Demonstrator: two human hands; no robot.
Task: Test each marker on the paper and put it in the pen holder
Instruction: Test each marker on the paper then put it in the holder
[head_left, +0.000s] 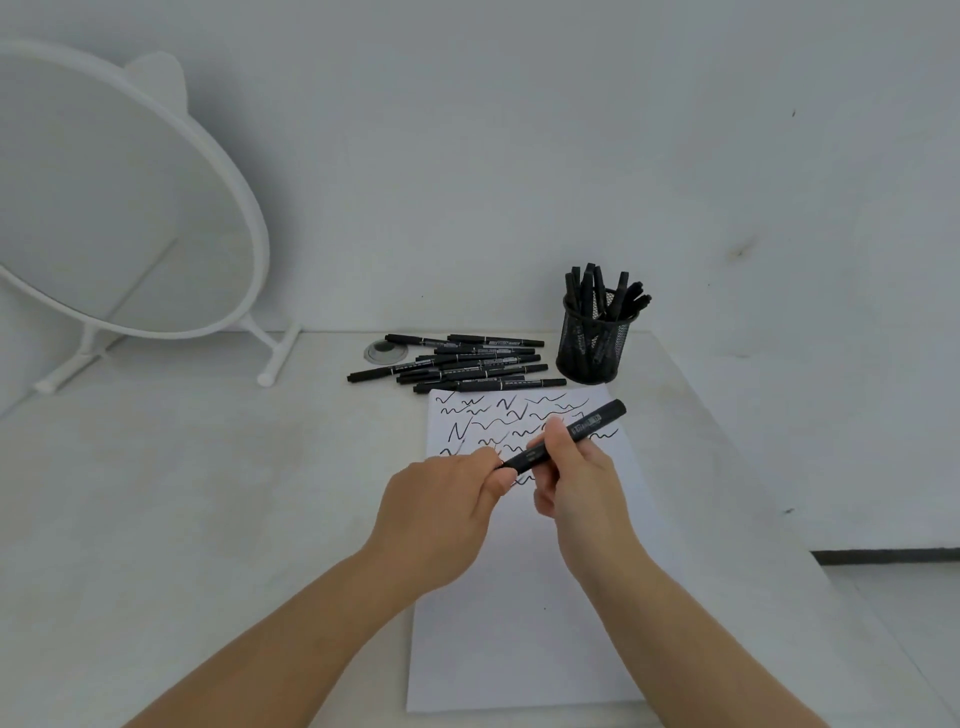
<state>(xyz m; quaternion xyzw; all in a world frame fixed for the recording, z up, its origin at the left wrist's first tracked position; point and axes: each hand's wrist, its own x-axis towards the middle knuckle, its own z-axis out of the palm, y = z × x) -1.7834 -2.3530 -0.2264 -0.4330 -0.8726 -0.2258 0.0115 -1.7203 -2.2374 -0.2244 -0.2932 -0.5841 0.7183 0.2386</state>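
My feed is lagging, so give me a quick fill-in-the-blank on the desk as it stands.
1. Both hands hold one black ____ above the paper.
2. The loose markers lie to the ____ of the pen holder.
3. The squiggles fill the ____ end of the paper.
4. The left hand pinches the marker's ____ end; the right hand grips its middle.

Missing: marker; left; far; near

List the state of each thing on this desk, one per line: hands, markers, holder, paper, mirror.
Held marker: tilted above the paper, gripped by both hands.
Left hand: pinches the marker's near end.
Right hand: grips the barrel.
Paper: flat, scribbles on its far part.
Pen holder: upright, holding several markers.
Loose markers: lying piled, capped.
Mirror: standing, tilted back.
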